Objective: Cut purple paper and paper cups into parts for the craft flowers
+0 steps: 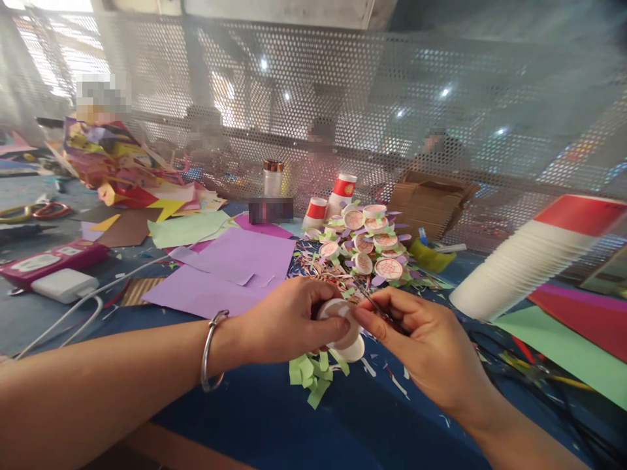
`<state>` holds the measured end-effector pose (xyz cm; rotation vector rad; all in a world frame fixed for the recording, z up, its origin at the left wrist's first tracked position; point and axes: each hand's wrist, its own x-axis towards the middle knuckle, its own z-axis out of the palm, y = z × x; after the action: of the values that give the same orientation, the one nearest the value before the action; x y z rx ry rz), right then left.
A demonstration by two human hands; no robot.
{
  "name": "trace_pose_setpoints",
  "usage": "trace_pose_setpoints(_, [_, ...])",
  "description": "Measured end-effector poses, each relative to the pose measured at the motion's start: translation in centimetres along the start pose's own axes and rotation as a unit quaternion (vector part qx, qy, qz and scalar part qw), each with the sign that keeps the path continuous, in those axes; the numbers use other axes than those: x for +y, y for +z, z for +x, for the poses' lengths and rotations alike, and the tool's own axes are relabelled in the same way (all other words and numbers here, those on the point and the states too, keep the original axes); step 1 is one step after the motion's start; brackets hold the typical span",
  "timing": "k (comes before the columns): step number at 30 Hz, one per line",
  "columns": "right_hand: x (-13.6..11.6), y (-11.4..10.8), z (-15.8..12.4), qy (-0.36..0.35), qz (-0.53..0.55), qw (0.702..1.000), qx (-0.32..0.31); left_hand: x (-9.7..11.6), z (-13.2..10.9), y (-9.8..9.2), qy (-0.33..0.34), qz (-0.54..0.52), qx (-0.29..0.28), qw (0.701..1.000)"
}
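Observation:
My left hand (289, 320), with a silver bangle at the wrist, is closed around a small round white paper cup piece (337, 312). Fingers of my right hand (416, 339) pinch a thin dark pointed metal tool (379, 303), whose exact kind is partly hidden; its fingertips meet the cup piece's edge. Just below lies another white round cup piece (353, 349). Beside it are several light green paper strips (311, 375). Beyond my hands rises a pile of cup bottoms (363, 245) with red markings and green and purple paper tabs.
Purple paper sheets (235, 264) lie left of centre. A long stack of paper cups (533, 261) leans at right, near coloured paper (573, 346) and dark cables (529, 385). A white charger (65, 285) and scissors (39, 211) lie left. Perforated screen (294, 85) stands behind.

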<state>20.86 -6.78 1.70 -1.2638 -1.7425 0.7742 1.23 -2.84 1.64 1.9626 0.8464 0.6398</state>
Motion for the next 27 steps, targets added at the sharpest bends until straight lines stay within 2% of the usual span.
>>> trace_pose_setpoints(4, [0.2, -0.1, 0.1, 0.031, 0.049, 0.998, -0.020, 0.3, -0.1, 0.1, -0.001, -0.010, -0.003, 1.000])
trace_pose_setpoints(9, [0.6, -0.2, 0.3, 0.071, 0.126, 0.987, -0.063, 0.2, 0.0, 0.0, -0.035, -0.082, -0.039, 0.995])
trace_pose_setpoints(12, [0.8, -0.1, 0.3, 0.082, 0.159, 0.981, -0.074, 0.1, 0.1, -0.1, -0.043, -0.091, -0.052, 0.994])
trace_pose_setpoints(22, [0.3, -0.5, 0.1, 0.140, 0.236, 0.956, -0.101, -0.4, 0.4, -0.6, 0.046, -0.068, -0.083, 0.993])
trace_pose_setpoints(27, [0.5, -0.4, 0.0, 0.138, 0.233, 0.956, -0.112, 0.5, -0.4, -0.3, 0.161, 0.036, -0.079, 0.983])
